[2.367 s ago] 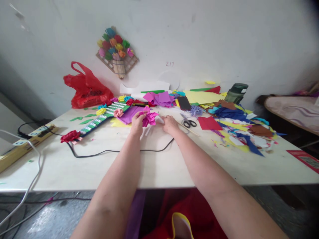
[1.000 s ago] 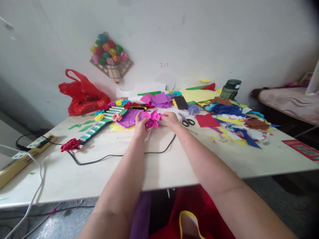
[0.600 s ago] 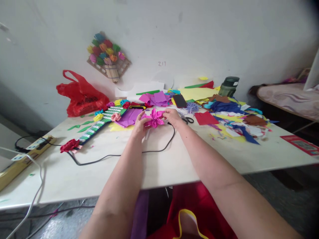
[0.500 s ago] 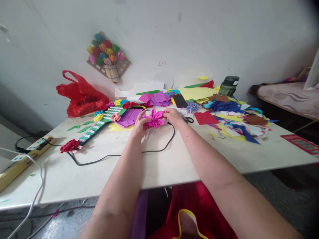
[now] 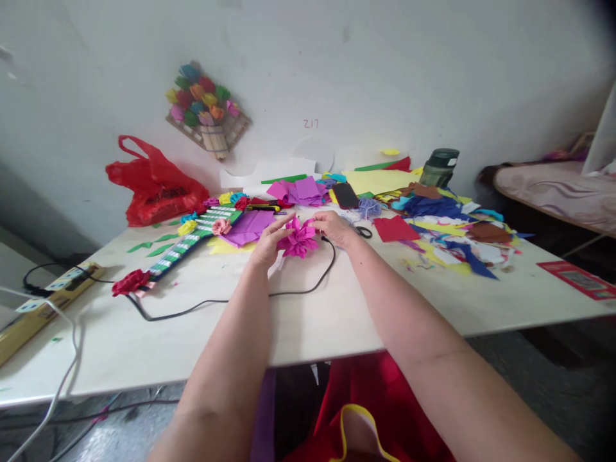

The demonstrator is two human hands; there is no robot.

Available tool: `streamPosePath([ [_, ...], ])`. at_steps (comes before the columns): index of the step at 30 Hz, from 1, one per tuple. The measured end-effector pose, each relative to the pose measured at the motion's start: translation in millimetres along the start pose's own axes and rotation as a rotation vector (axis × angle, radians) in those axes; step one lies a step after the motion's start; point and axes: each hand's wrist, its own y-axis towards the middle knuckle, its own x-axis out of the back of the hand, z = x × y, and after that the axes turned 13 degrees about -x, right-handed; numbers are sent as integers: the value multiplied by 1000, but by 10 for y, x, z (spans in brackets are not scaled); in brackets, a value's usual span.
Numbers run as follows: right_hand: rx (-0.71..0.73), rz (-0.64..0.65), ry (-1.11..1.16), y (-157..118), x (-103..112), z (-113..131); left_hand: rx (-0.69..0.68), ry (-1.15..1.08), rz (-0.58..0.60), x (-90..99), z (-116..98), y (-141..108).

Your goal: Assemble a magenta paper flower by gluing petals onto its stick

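A bright magenta paper flower [image 5: 299,239] with pointed petals is between my two hands, above the white table. My left hand [image 5: 270,246] grips its left side, fingers stretched behind and thumb low; a small white strip hangs beneath. From the right, my right hand [image 5: 333,228] pinches the petals at the flower's edge with bent fingers. Just beyond my left hand lies a folded purple paper sheet [image 5: 248,227]. Black scissors [image 5: 364,232] lie by my right hand, partly hidden behind it. A black cable [image 5: 308,292] curves across the table below the flower.
To the left a green and white striped panel [image 5: 183,247] bears several paper flowers. A red plastic bag [image 5: 158,186] and a power strip [image 5: 58,298] are farther left. Behind stand a phone [image 5: 345,196] and a dark green bottle [image 5: 439,168]. Paper scraps [image 5: 462,224] cover the right.
The flower has turned a little, so its petals point more upward. My right-hand fingers have shifted slightly left along its edge. The view has moved slightly.
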Motion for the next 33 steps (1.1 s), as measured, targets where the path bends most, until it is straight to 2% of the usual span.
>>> streamPosePath([
  [8, 11, -46, 60, 120, -11, -113, -18, 11, 74, -41, -54, -15],
  [13, 24, -80, 11, 165, -6, -155, -10, 46, 31, -30, -29, 9],
  [21, 34, -58, -82, 33, -18, -25, -14, 82, -22, -8, 23, 57],
  [33, -5, -124, -21, 113, -26, -101, 13, 107, 132, 25, 37, 55],
])
